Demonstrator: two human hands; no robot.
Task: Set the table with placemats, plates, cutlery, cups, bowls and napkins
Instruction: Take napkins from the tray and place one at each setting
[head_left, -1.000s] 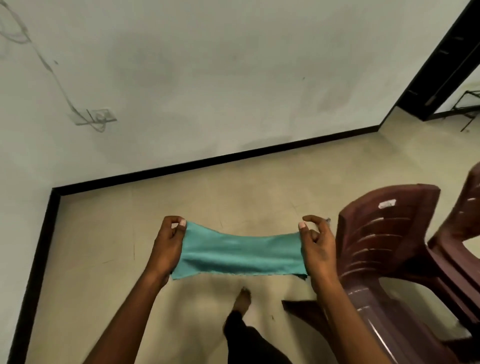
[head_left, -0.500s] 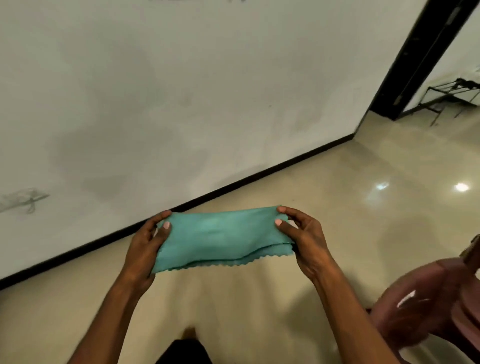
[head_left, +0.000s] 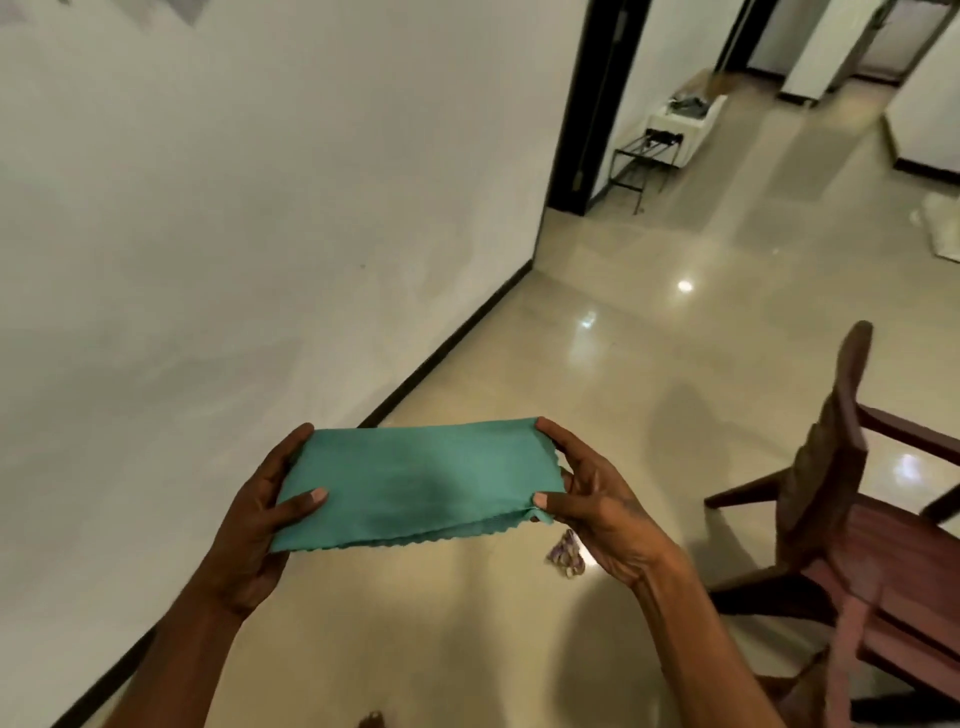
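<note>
We hold the folded teal cloth napkin (head_left: 415, 480) over the floor, left hand (head_left: 254, 525) and right hand (head_left: 597, 506) each pinching an end; a slackened grip could unfold or drop it.

The teal napkin (head_left: 415, 480) is soft matt cloth with a scalloped edge; the floor (head_left: 649, 364) is glossy polished tile.

napkin (head_left: 415, 480) now folded double, view swung right

A home's sparse room: glossy tiled floor (head_left: 649, 395), plain white wall (head_left: 260, 208), wooden chair (head_left: 852, 530) and a doorway (head_left: 587, 104) onto further rooms.
</note>
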